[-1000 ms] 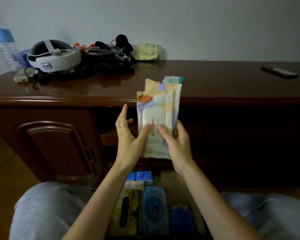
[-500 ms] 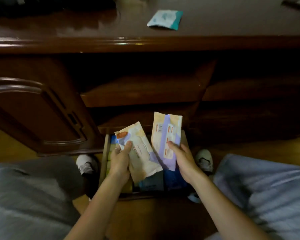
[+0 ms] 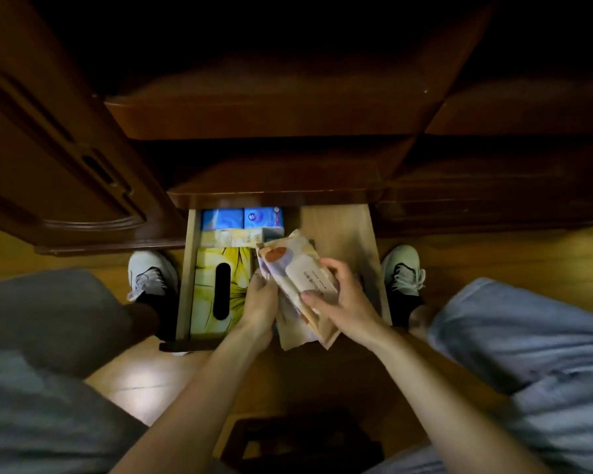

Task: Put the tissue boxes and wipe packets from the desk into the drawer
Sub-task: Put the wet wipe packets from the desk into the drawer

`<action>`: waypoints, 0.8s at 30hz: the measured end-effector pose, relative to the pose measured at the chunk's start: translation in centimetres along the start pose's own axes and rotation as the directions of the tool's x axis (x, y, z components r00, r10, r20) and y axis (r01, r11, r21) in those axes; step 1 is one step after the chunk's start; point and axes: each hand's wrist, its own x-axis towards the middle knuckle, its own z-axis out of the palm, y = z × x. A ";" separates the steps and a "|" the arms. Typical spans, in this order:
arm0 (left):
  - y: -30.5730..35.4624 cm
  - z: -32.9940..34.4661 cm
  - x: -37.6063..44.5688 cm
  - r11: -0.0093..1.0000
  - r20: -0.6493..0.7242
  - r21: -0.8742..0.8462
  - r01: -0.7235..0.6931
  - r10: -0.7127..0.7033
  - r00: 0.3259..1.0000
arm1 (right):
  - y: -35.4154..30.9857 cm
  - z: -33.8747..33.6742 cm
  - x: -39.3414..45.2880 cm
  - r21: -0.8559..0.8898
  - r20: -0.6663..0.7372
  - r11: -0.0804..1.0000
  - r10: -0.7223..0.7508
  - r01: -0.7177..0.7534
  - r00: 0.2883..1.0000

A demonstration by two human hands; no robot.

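Wipe packets (image 3: 297, 271), cream with an orange patch and lilac band, held tilted over the open drawer (image 3: 336, 230), top ends toward the desk, bottom ends toward the body. Gripped from both sides: left hand (image 3: 259, 302) curled around the left edge low down, fingers tucked behind the wrapping; right hand (image 3: 344, 297) wrapped over the right edge, thumb (image 3: 314, 297) pressed on the printed face, fingers bent around the far side. Two wrappers apparently bunched together, the lower one sticking out beneath the palms; exact count hard to tell. Held above the right half of the drawer, over its bare wooden bottom, whether touching it cannot be told.

Just left of the packets, inside the drawer: yellow tissue box (image 3: 216, 292) with a dark oval slot, lying flat along the left wall. Behind it, a pale packet (image 3: 231, 237) lying crosswise, then blue tissue packs (image 3: 242, 218) at the back, partly under the desk's edge.

Around the drawer: dark brown desk front (image 3: 271, 121) above, carved cabinet door (image 3: 59, 159) to the left. Grey-white shoes (image 3: 151, 273) planted on the wooden floor (image 3: 144, 381) on either side of the drawer, knees in grey fabric at both lower corners.
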 end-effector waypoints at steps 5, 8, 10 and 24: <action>0.6 -0.5 0.4 0.999 -0.178 0.002 -0.052 0.051 0.983 | 1.8 -2.2 3.4 0.059 -0.340 0.993 0.117 -0.103 0.933; 0.6 -2.1 1.2 0.999 -0.302 0.004 -0.038 0.038 0.953 | 2.8 -3.8 6.1 -0.050 -0.449 0.967 0.201 -0.249 0.871; 0.4 -3.0 1.5 1.000 -0.348 -0.022 0.003 -0.011 0.937 | 3.6 -3.9 7.1 -0.140 -0.418 0.935 0.242 -0.325 0.876; 0.8 -6.8 2.2 0.977 -0.431 -0.199 -0.074 -0.020 0.902 | 4.1 5.1 10.9 -0.091 0.008 0.925 0.370 -0.368 0.929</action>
